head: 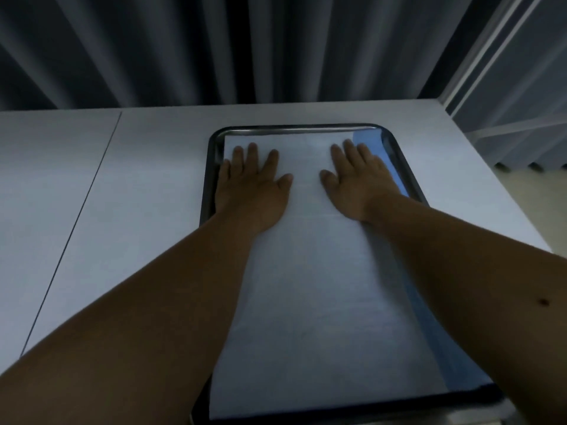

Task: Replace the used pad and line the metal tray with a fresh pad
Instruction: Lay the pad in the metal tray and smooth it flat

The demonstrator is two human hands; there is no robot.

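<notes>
pressing flat on a white rectangular pad (322, 271), the person's left hand (253, 185) and right hand (357, 185) lie palm down with fingers straight and spread, gripping nothing. the pad lies inside a dark-rimmed rectangular metal tray (294, 127), covering most of its floor. a blue strip (368, 142) shows along the pad's right edge. the left hand sits near the tray's far left corner, the right hand near its far right side. the tray rests on a pale grey table (138, 179), with dark pleated curtains (214, 47) behind.
</notes>
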